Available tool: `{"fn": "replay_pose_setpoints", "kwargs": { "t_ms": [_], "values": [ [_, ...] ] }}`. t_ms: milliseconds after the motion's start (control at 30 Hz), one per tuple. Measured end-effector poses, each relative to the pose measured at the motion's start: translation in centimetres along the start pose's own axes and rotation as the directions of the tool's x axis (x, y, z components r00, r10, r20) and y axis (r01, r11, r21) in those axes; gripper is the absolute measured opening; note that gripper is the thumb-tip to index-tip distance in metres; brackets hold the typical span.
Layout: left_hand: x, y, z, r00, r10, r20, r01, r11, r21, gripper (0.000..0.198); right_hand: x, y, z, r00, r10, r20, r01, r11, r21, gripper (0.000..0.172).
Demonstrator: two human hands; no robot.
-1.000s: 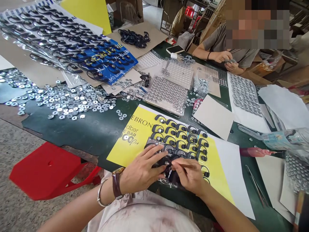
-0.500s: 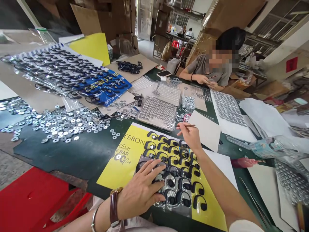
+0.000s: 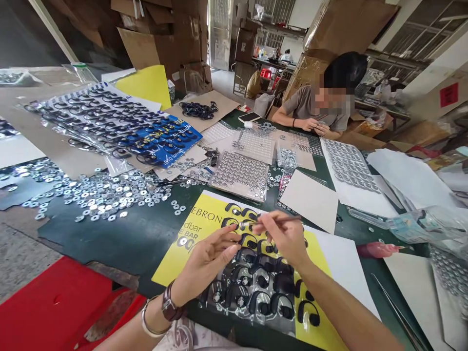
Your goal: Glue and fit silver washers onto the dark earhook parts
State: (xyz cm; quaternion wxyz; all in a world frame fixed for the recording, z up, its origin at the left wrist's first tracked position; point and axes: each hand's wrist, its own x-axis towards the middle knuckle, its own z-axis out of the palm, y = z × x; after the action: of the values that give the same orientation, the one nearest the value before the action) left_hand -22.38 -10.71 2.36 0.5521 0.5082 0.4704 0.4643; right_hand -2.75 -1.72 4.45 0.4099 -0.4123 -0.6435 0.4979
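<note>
Along the near left edge of the green surface (image 3: pixel 102 248), a bare stretch lets a hand pass as far as the loose washers (image 3: pixel 109 192). Over the yellow sheet (image 3: pixel 171 256), the left hand (image 3: pixel 206 261), right hand (image 3: pixel 287 239) and thin tool (image 3: pixel 290 219) block the middle. Nearer the right edge, 2 obstacles, the pink bottle (image 3: pixel 376 249) and tweezers (image 3: pixel 398 312), narrow the way.

1. Speckled grey floor (image 3: pixel 22 253) beneath a dark green table (image 3: pixel 102 251).
2. Red stool (image 3: pixel 36 312) at lower left.
3. Brown cardboard boxes (image 3: pixel 141 53) piled high behind.
4. Pale door (image 3: pixel 220 41), brightly lit along its left edge.
5. Barred window (image 3: pixel 269 40) at the back, beside white wall.
</note>
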Motion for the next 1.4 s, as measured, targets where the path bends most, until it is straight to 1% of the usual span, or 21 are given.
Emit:
{"fn": "replay_pose_setpoints", "kwargs": {
  "t_ms": [33, 100, 233, 300, 367, 400, 433, 467, 533, 567, 600, 667, 767, 900, 967, 1067, 1200, 1267, 1300, 1333, 1400],
  "values": [
    [0.0, 0.0, 0.3, 1.0, -0.025, 0.018, 0.026, 0.997, -0.076, 0.046, -1.5, -0.3, 0.4, 1.0, 0.012, 0.021, -0.012, 0.999, 0.03, 0.024],
    [-0.3, -0.2, 1.0, 0.996, -0.079, 0.033, 0.084, 0.983, -0.164, 0.04, -4.1, -0.3, 0.8, 0.999, -0.028, 0.026, 0.027, 0.998, 0.05, 0.019],
    [-1.2, -1.1, 1.9, 0.984, -0.145, 0.099, 0.16, 0.974, -0.163, 0.029, -7.6, 0.6, 0.3, 0.984, -0.177, -0.001, 0.177, 0.984, -0.033, 0.019],
    [-1.4, -1.4, 1.6, 0.986, -0.12, 0.112, 0.127, 0.99, -0.063, 0.027, -8.5, 1.1, -0.3, 0.977, -0.208, -0.035, 0.205, 0.975, -0.083, 0.021],
    [-1.6, -1.6, 0.5, 0.998, -0.034, 0.056, 0.025, 0.987, 0.157, 0.024, -8.9, 1.5, -0.7, 0.971, -0.232, -0.05, 0.221, 0.961, -0.165, 0.021],
    [-1.6, -1.7, -0.3, 0.999, 0.045, 0.003, -0.044, 0.954, 0.296, 0.022, -8.9, 1.8, -0.8, 0.968, -0.247, -0.035, 0.233, 0.946, -0.224, 0.02],
    [-1.6, -1.8, -1.2, 0.987, 0.145, -0.062, -0.103, 0.892, 0.44, 0.022, -8.8, 2.0, -0.9, 0.964, -0.267, -0.006, 0.254, 0.924, -0.287, 0.018],
    [-1.5, -1.8, -2.3, 0.959, 0.255, -0.125, -0.139, 0.806, 0.576, 0.023, -8.6, 2.2, -0.9, 0.957, -0.289, 0.032, 0.282, 0.894, -0.348, 0.017],
    [-1.4, -1.8, -4.4, 0.877, 0.436, -0.202, -0.113, 0.595, 0.796, 0.029, -8.3, 2.7, -0.7, 0.937, -0.333, 0.104, 0.344, 0.835, -0.43, 0.015],
    [-1.3, -1.8, -5.3, 0.853, 0.481, -0.203, -0.07, 0.492, 0.868, 0.033, -8.1, 3.0, -0.6, 0.928, -0.35, 0.128, 0.369, 0.813, -0.451, 0.015],
    [-1.2, -1.8, -6.0, 0.845, 0.5, -0.191, -0.033, 0.405, 0.914, 0.037, -8.0, 3.2, -0.5, 0.921, -0.362, 0.146, 0.387, 0.797, -0.464, 0.014],
    [-1.0, -1.7, -6.5, 0.861, 0.488, -0.141, -0.018, 0.306, 0.952, 0.042, -7.8, 3.7, -0.3, 0.912, -0.375, 0.167, 0.408, 0.773, -0.486, 0.013],
    [-1.1, -1.9, -5.7, 0.896, 0.442, -0.028, -0.119, 0.301, 0.946, 0.042, -7.7, 4.0, -0.1, 0.905, -0.381, 0.189, 0.422, 0.743, -0.52, 0.013],
    [-1.5, -2.3, -3.4, 0.927, 0.349, 0.14, -0.267, 0.348, 0.899, 0.037, -7.6, 3.9, 0.1, 0.876, -0.423, 0.23, 0.476, 0.684, -0.554, 0.011],
    [-1.6, -2.5, -2.1, 0.926, 0.304, 0.222, -0.329, 0.369, 0.869, 0.035, -7.4, 3.6, 0.3, 0.857, -0.446, 0.258, 0.508, 0.646, -0.57, 0.012],
    [-1.4, -2.5, -0.5, 0.909, 0.263, 0.322, -0.405, 0.387, 0.828, 0.034, -7.2, 3.4, 0.4, 0.838, -0.46, 0.294, 0.538, 0.604, -0.588, 0.012],
    [-0.8, -2.4, 0.7, 0.894, 0.277, 0.353, -0.437, 0.362, 0.823, 0.03, -6.8, 3.4, 0.7, 0.826, -0.453, 0.334, 0.559, 0.589, -0.584, 0.011],
    [-0.5, -2.5, 1.0, 0.889, 0.279, 0.364, -0.446, 0.338, 0.829, 0.028, -6.6, 3.6, 0.9, 0.848, -0.413, 0.331, 0.528, 0.618, -0.582, 0.009],
    [-0.5, -2.6, 1.1, 0.886, 0.282, 0.369, -0.45, 0.325, 0.832, 0.027, -6.5, 3.7, 0.9, 0.874, -0.373, 0.31, 0.485, 0.657, -0.577, 0.01],
    [-0.4, -2.7, 1.2, 0.882, 0.288, 0.372, -0.454, 0.31, 0.835, 0.027, -6.4, 3.8, 0.9, 0.91, -0.313, 0.271, 0.413, 0.72, -0.558, 0.013],
    [-0.3, -2.9, 1.6, 0.871, 0.309, 0.382, -0.464, 0.264, 0.845, 0.028, -5.7, 4.0, 0.6, 0.978, -0.093, 0.184, 0.166, 0.887, -0.43, 0.023]
  ]
}}
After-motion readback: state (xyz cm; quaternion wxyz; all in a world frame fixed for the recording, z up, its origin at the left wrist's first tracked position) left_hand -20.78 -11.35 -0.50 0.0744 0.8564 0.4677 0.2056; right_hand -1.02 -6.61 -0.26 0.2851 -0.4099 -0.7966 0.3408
